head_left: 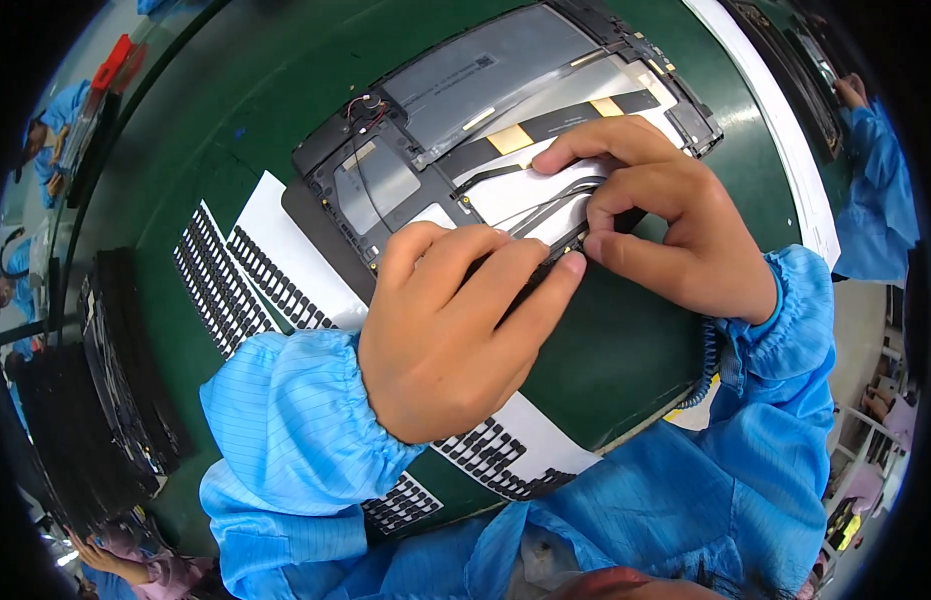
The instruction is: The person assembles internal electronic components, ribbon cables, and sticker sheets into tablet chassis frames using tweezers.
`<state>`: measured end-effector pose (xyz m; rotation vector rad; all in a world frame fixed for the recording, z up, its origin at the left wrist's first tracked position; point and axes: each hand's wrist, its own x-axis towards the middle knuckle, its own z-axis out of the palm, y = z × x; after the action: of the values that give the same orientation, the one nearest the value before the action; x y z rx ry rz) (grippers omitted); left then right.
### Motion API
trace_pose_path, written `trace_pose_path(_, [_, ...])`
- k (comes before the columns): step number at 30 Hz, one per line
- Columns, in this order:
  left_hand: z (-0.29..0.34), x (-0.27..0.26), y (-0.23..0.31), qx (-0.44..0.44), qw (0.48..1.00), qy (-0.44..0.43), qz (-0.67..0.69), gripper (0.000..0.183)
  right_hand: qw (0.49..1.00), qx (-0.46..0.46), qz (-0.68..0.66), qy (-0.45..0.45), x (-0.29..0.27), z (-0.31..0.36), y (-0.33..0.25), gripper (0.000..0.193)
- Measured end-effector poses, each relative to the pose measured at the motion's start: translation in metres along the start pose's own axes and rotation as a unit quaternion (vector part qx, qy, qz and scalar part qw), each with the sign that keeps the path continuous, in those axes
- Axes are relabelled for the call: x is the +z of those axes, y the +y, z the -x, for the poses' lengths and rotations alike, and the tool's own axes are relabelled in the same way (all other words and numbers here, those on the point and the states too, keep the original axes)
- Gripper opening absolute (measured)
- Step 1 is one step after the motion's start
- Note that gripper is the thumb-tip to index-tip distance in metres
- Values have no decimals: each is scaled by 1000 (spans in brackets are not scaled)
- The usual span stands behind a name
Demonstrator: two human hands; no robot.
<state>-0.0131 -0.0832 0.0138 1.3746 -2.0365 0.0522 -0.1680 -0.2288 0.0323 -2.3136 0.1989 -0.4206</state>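
- Two bare hands on one gadget: an open, flat, black-framed electronic device with grey and silver panels [486, 80], lying on the dark green tabletop [626, 350] right under the fingertips and stretching away ahead of them.
- Left hand [456, 330]: fingers bent and spread, tips down along the near rim. Can't tell if it's pinching or just pressing.
- Right hand [676, 210]: half curled, thumb and a finger bunched at that same rim, another fingertip reaching further in. Whatever's between them is hidden from where I'm standing, so no idea if it's gripping.
- My guess: the frame's fairly stiff and light for its width, but thin enough to flex if you lift one corner. Smooth panels probably slide under dry fingers.
- Fragile bits imo: the loose red and black wires [366, 110] ahead of the left hand, plus the black ribbon strip with gold patches [566, 118] just beyond the right fingertips. Don't tug those.
- I'd take hold by the black outer frame, both sides, well outside the hands' current spot.
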Motion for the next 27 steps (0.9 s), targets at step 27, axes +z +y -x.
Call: trace_pose_path(27, [-9, 0, 2, -19, 996, -79, -44, 48, 966, -181, 172, 75, 11, 3, -2, 13])
